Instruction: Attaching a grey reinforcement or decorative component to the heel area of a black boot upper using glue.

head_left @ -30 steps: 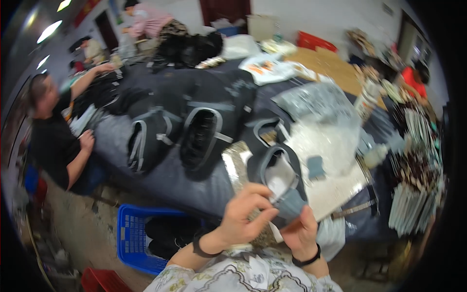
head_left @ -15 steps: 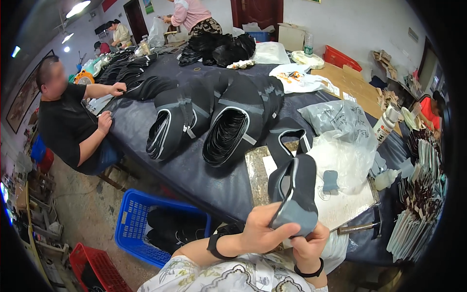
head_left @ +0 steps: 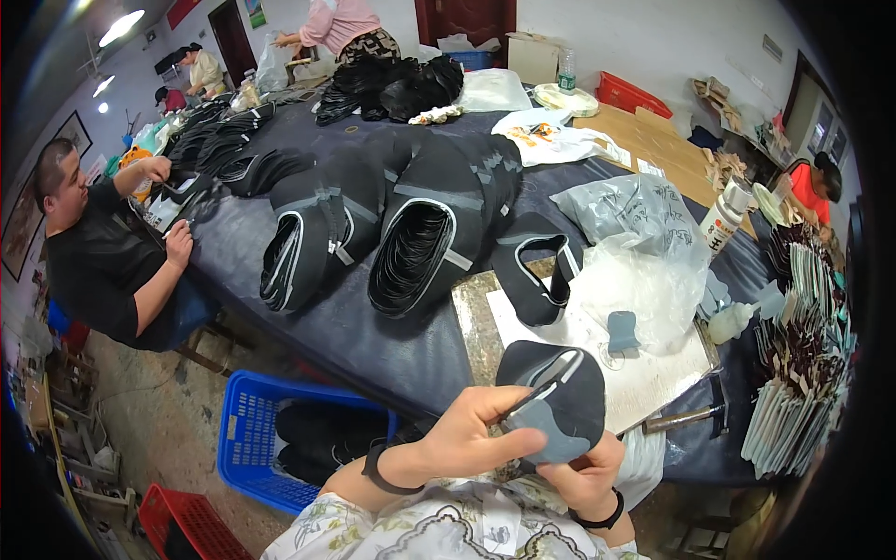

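Close to my body I grip a black shoe upper (head_left: 577, 392) with white edging and a grey heel patch (head_left: 549, 431) stuck to its near end. My left hand (head_left: 471, 429) pinches its left side, thumb lying across the grey patch. On the right, my right hand (head_left: 588, 474) is closed round the lower edge of the same upper; some of its fingers are hidden behind it. Just beyond, another black upper (head_left: 529, 303) rests on a white-covered board (head_left: 658, 387). A loose grey patch (head_left: 623, 330) lies on that board.
Two long stacks of nested uppers (head_left: 345, 196) (head_left: 443, 201) fill the table's middle. To the right are a plastic bag (head_left: 644, 285), a white bottle (head_left: 723, 219), a hammer (head_left: 691, 416) and piled pieces (head_left: 803, 373). A blue basket (head_left: 245, 439) stands below left; a co-worker (head_left: 103, 257) sits left.
The held upper has come nearer to me and turned, its far end now apart from the upper on the board. The co-worker at left has lifted a dark piece.
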Available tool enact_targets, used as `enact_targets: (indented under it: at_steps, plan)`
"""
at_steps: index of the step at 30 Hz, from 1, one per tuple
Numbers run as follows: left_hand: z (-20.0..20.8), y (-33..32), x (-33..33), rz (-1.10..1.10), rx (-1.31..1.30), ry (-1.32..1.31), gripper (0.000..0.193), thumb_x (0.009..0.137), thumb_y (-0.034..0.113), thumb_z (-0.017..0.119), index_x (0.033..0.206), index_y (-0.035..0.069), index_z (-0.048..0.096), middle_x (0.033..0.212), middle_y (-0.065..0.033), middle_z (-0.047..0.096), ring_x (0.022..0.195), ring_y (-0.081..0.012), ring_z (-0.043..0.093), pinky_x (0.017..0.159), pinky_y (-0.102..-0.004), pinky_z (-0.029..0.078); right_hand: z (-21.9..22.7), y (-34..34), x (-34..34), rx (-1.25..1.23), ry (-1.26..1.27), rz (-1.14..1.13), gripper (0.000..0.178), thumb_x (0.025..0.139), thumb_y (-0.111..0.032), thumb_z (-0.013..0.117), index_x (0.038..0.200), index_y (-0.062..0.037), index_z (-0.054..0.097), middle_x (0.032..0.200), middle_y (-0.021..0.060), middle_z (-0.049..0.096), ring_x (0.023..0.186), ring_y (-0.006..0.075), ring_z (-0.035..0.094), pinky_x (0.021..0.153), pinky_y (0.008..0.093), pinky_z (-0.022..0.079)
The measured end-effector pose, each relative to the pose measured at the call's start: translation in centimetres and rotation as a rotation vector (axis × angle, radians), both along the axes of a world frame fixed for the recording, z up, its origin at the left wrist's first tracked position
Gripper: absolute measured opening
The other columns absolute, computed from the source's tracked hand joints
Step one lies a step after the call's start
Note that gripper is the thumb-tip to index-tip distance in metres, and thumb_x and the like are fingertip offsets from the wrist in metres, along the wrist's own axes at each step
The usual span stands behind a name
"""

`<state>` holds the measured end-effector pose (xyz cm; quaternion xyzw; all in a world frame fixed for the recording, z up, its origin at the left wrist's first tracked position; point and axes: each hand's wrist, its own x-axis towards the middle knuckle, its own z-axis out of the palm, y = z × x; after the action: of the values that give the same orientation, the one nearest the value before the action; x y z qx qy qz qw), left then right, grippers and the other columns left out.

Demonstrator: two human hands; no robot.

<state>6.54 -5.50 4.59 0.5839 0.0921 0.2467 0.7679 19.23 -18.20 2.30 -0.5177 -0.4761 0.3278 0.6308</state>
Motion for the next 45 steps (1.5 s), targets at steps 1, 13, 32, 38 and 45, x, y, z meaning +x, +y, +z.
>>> enact_targets:
  at_steps: [1,13,32,38,45]
  plan:
    - [0.2,0.1,0.1,-0.006,-0.005,0.002,0.021,0.086,0.017,0.057,0.083,-0.004,0.055,0.068,-0.0082,0.054,0.059,-0.012,0.049,0.053,-0.0266,0.039,0.5,0.6,-0.5,0.018,0.292,0.048,0.027,0.067,-0.003,0.074,0.09,0.0068,0.063,0.096,0.0098,0.064,0.087,0.0159,0.058,0.077,0.0278,0.044]
    - [-2.1,0.5,-1.5,0.384,0.393,-0.275,0.046,0.095,0.024,0.037,0.058,-0.002,0.044,0.05,-0.0076,0.049,0.04,-0.0121,0.044,0.039,-0.0286,0.03,-0.4,2.3,-1.0,0.067,-0.108,0.284,0.023,0.074,-0.012,0.071,0.09,0.0034,0.064,0.087,0.0132,0.065,0.079,0.0235,0.063,0.07,0.0306,0.047]
    - [-5.3,5.6,-1.3,0.573,-0.353,0.004,0.047,0.096,0.036,0.037,0.079,-0.001,0.061,0.072,-0.0053,0.063,0.062,-0.0096,0.058,0.055,-0.0228,0.046,-2.4,8.8,-3.7,-0.263,0.506,0.146,0.017,0.082,-0.012,0.065,0.074,0.0015,0.058,0.065,-0.0034,0.054,0.061,0.0026,0.045,0.053,0.0179,0.036]
    - [-5.1,4.2,-5.0,0.548,0.142,0.007,0.038,0.088,0.033,0.052,0.076,-0.002,0.06,0.063,-0.0073,0.059,0.056,-0.0125,0.055,0.05,-0.0247,0.041,-0.5,6.9,-4.0,-0.198,0.424,0.363,0.033,0.086,-0.017,0.06,0.108,0.0058,0.053,0.097,0.0079,0.06,0.089,0.0097,0.053,0.077,0.0255,0.043]
    - [0.0,3.8,-7.9,0.394,1.339,-0.027,0.027,0.057,0.016,0.08,0.066,0.003,0.057,0.048,-0.002,0.04,0.039,-0.0171,0.039,0.038,-0.0299,0.027,3.7,12.4,0.2,-0.058,0.554,0.483,0.067,0.088,-0.052,0.043,0.126,0.0033,0.039,0.095,0.0149,0.061,0.084,0.0239,0.062,0.076,0.0342,0.05]
